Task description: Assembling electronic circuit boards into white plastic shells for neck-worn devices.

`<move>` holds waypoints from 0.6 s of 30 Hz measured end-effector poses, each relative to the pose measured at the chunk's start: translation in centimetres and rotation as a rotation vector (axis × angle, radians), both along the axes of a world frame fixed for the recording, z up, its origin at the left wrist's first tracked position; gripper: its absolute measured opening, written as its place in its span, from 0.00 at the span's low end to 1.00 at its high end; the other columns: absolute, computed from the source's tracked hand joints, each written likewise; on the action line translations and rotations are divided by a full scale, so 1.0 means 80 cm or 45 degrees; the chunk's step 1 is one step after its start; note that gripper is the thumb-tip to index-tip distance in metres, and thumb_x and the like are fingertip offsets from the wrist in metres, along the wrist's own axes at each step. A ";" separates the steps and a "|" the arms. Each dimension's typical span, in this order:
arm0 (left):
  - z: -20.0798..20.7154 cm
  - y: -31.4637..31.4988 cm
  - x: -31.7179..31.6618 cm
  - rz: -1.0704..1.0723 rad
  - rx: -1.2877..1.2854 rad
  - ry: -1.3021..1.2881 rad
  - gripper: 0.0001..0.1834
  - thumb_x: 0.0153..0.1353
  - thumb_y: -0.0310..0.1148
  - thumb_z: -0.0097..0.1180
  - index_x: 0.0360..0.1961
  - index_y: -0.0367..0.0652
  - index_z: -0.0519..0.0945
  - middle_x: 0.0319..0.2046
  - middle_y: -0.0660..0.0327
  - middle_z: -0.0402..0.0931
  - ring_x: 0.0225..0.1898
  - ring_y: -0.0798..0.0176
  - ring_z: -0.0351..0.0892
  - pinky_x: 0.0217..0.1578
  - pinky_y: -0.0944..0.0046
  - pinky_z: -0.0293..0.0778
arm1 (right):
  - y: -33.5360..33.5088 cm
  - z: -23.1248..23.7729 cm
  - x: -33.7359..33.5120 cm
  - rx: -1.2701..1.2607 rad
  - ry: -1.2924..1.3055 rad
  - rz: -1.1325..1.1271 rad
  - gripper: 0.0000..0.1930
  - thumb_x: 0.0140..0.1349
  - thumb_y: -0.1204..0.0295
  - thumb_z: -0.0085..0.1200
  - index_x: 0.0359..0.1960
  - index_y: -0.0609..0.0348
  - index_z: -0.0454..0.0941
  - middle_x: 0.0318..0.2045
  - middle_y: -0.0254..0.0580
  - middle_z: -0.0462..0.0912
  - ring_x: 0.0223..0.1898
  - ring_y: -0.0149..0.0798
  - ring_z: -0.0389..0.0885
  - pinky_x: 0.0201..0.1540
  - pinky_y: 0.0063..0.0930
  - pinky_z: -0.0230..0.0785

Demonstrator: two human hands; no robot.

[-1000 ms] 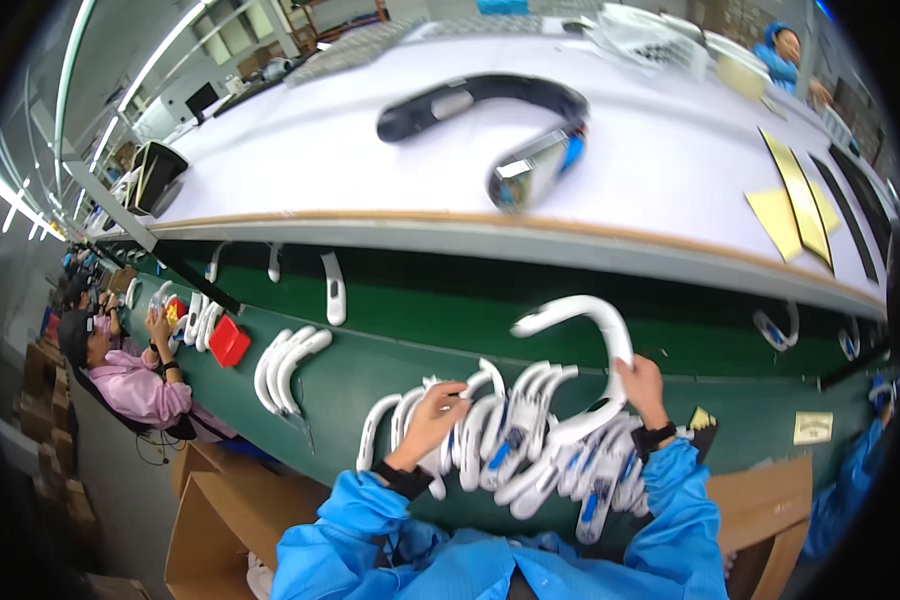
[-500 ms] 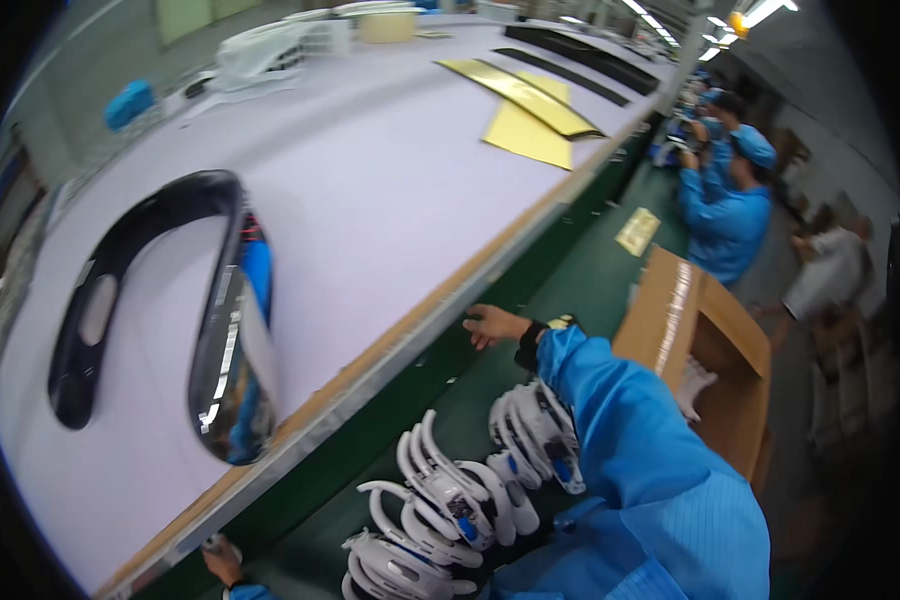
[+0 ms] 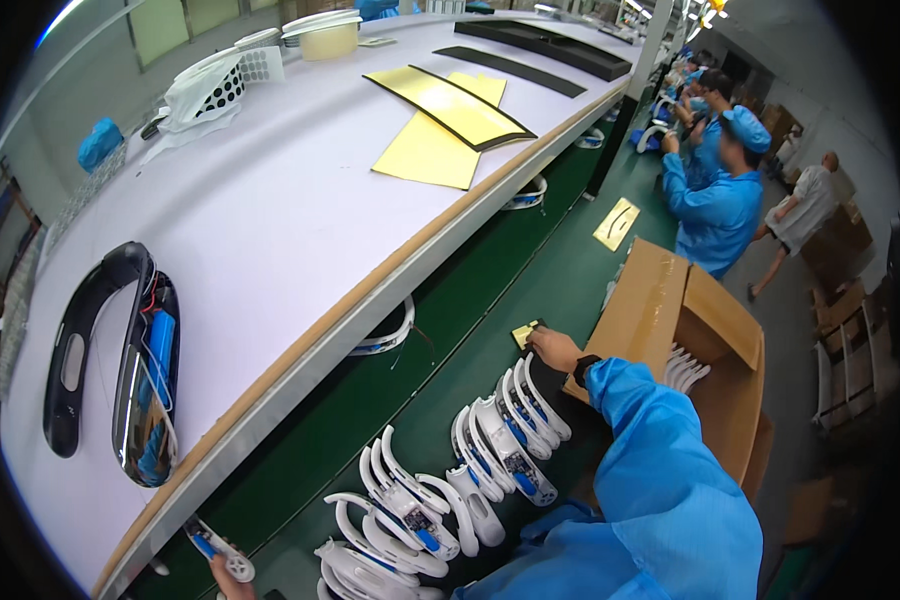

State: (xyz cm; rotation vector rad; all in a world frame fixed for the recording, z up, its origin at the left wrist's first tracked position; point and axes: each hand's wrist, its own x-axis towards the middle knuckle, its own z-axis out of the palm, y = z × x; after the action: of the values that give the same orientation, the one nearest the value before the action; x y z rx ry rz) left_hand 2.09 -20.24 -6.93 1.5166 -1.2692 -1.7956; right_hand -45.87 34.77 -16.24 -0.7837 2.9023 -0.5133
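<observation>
Since half a second ago the right hand (image 3: 553,348) has gone from the table edge down to the green belt; its fingers lie partly curled on a small yellow card (image 3: 526,333), right of centre. At the bottom edge the left hand (image 3: 232,579) touches a white curved part with blue inside (image 3: 217,550); how far it is open I cannot tell. Between the hands lie rows of white curved housings (image 3: 470,460). Right of them stands an open cardboard box (image 3: 695,340). Upper left, the white table (image 3: 300,210) carries a black curved housing (image 3: 120,360) and yellow sheets (image 3: 435,150). Farther, a person in blue (image 3: 720,195) works.
</observation>
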 end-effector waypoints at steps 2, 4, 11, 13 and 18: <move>0.025 0.061 0.005 0.179 -0.026 0.043 0.23 0.59 0.41 0.49 0.51 0.36 0.70 0.43 0.54 0.72 0.46 0.58 0.71 0.52 0.60 0.65 | -0.001 -0.010 -0.018 -0.039 -0.015 0.014 0.08 0.51 0.74 0.50 0.34 0.57 0.76 0.36 0.46 0.76 0.40 0.50 0.75 0.42 0.39 0.69; 0.078 0.135 -0.027 0.181 -0.192 0.073 0.20 0.59 0.36 0.49 0.50 0.33 0.70 0.43 0.54 0.72 0.45 0.59 0.72 0.46 0.63 0.70 | 0.007 -0.013 -0.035 0.052 -0.064 0.203 0.07 0.51 0.73 0.50 0.33 0.58 0.76 0.35 0.46 0.75 0.40 0.50 0.75 0.42 0.39 0.69; 0.084 0.281 -0.051 0.063 0.178 0.535 0.19 0.59 0.36 0.49 0.48 0.35 0.70 0.41 0.52 0.74 0.40 0.58 0.75 0.41 0.61 0.72 | -0.009 -0.025 -0.073 0.111 -0.194 0.416 0.08 0.51 0.72 0.46 0.30 0.59 0.76 0.33 0.51 0.75 0.35 0.54 0.75 0.40 0.41 0.69; 0.053 0.301 -0.056 -0.075 -0.002 0.539 0.17 0.57 0.36 0.52 0.44 0.36 0.72 0.38 0.53 0.77 0.36 0.58 0.77 0.38 0.61 0.73 | -0.016 -0.015 -0.060 -0.011 -0.091 0.252 0.06 0.50 0.73 0.47 0.26 0.61 0.74 0.32 0.52 0.75 0.32 0.55 0.75 0.38 0.41 0.69; 0.098 0.369 -0.108 -0.250 0.008 0.448 0.13 0.60 0.25 0.48 0.46 0.34 0.68 0.38 0.56 0.76 0.39 0.62 0.77 0.41 0.63 0.73 | -0.059 0.129 0.014 -0.895 -0.643 0.034 0.04 0.51 0.83 0.52 0.28 0.63 0.71 0.22 0.40 0.74 0.27 0.31 0.75 0.32 0.23 0.70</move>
State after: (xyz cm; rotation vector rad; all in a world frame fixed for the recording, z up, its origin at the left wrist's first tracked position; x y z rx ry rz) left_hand -6.52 9.28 0.92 1.0444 -1.2670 -2.0796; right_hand -44.71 30.05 -5.93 -0.6178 2.2247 -1.5143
